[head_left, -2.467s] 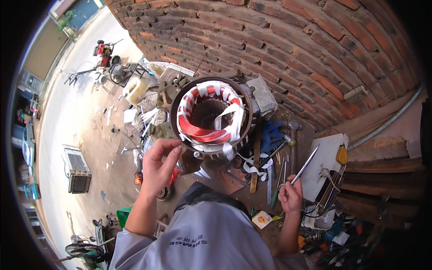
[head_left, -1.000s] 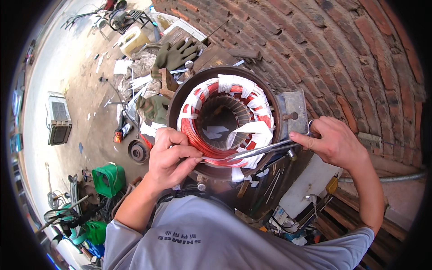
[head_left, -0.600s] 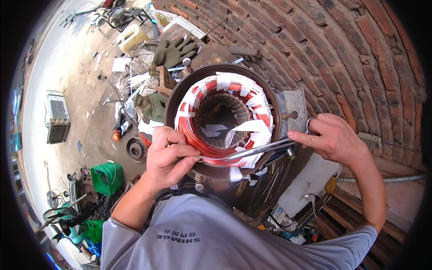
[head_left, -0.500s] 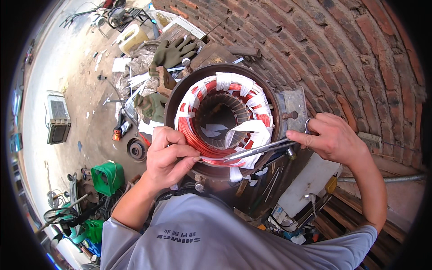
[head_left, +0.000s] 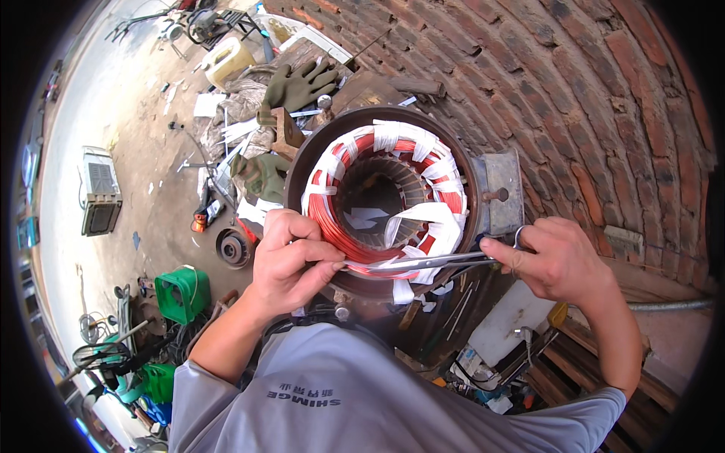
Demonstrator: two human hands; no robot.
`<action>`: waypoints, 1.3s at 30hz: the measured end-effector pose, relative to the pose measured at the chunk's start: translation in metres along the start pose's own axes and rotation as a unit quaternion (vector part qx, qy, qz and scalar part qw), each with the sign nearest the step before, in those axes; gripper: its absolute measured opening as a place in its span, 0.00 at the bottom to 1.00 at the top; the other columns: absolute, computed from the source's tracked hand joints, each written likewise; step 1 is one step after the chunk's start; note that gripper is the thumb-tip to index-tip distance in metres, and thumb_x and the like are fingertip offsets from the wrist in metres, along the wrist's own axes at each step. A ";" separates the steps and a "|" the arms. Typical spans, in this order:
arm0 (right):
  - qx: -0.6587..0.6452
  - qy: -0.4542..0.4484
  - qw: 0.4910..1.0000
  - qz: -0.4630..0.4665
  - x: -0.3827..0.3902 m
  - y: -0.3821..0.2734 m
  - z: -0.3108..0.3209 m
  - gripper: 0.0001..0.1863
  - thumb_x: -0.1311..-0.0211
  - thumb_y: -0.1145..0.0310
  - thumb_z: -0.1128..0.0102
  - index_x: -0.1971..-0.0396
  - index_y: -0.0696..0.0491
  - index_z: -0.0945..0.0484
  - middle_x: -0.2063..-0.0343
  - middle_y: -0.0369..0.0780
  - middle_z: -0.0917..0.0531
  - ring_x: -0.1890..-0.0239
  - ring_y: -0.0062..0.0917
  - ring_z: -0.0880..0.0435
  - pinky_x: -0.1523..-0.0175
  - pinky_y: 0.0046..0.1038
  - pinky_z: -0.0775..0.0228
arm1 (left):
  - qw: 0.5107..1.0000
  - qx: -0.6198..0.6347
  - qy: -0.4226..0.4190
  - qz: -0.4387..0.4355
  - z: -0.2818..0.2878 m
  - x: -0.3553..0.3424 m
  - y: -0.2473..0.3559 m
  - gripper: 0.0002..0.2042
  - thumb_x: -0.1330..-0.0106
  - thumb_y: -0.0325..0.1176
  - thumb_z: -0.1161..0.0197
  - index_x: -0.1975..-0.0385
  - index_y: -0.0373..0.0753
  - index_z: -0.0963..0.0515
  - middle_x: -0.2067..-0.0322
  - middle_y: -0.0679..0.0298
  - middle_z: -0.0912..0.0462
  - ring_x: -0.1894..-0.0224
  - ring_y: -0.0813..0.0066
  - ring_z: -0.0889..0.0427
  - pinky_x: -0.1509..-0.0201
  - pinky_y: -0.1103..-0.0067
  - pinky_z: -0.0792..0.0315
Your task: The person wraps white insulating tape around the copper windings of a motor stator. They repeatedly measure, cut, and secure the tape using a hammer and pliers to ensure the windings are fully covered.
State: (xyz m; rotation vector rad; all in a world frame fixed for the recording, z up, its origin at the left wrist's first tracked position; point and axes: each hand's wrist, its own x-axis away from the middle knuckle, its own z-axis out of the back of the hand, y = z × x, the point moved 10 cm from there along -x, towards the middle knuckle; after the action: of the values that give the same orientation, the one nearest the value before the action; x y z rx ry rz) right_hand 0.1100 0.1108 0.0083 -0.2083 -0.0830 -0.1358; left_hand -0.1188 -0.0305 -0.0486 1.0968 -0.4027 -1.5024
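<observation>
A round dark motor housing (head_left: 295, 162) stands before me with its opening up. Inside it, a ring of red copper windings (head_left: 323, 219) is bound in places with white cloth tape (head_left: 385, 136). A loose loop of white tape (head_left: 447, 219) hangs over the ring's near right side. At the near left rim, my left hand (head_left: 291, 264) pinches the end of a thin pale strip that runs along the windings. My right hand (head_left: 555, 257) has its fingers through the handles of metal scissors (head_left: 442, 261). Their blades lie nearly together, pointing left across the near windings toward my left fingertips.
A brick wall (head_left: 559, 90) rises at the right. Gloves (head_left: 302, 84), a pale jug (head_left: 228, 62) and paper scraps lie at the far left. A green bucket (head_left: 182, 293) and clutter sit at the near left. Tools (head_left: 457, 311) lie below the housing.
The scissor blades have come together from a slight gap, and their tips lie closer to my left fingers. My left hand keeps its pinch. The whole view has shifted slightly.
</observation>
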 end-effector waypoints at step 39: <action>0.151 0.026 0.977 -0.146 -0.031 -0.137 0.034 0.30 0.53 0.74 0.35 0.44 0.49 0.15 0.84 0.33 0.32 0.83 0.27 0.26 0.77 0.34 0.35 | 0.998 0.031 0.031 -0.034 0.001 0.006 -0.002 0.11 0.43 0.24 0.31 0.59 0.38 0.14 0.55 0.59 0.24 0.49 0.62 0.25 0.43 0.71 0.30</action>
State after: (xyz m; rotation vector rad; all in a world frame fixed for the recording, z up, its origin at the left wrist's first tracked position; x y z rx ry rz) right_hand 0.0573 -0.0112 0.0657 0.1133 -0.0802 -0.4187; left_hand -0.1203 -0.0358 -0.0526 1.2129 -0.3741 -1.5206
